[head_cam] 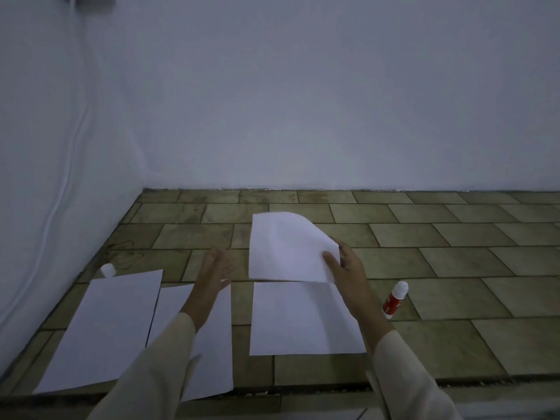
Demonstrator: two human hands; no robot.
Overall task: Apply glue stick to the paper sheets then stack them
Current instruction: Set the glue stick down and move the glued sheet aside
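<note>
My right hand [345,265] grips the right edge of a white paper sheet [285,247] and holds it lifted and curved above the tiled floor. Right below it another white sheet [303,319] lies flat. Two more sheets lie to the left: a far-left sheet [103,328] and a middle sheet [212,344] partly under my left forearm. My left hand [215,268] hovers over the middle sheet with fingers apart and nothing in it. A red and white glue stick [394,300] lies on the tiles to the right of my right hand, uncapped or capped I cannot tell.
A small white cap [108,270] stands on the tiles beyond the far-left sheet. White walls meet in a corner [144,189] at the back left. A white cable [60,183] runs down the left wall. Bare tiles stretch to the right.
</note>
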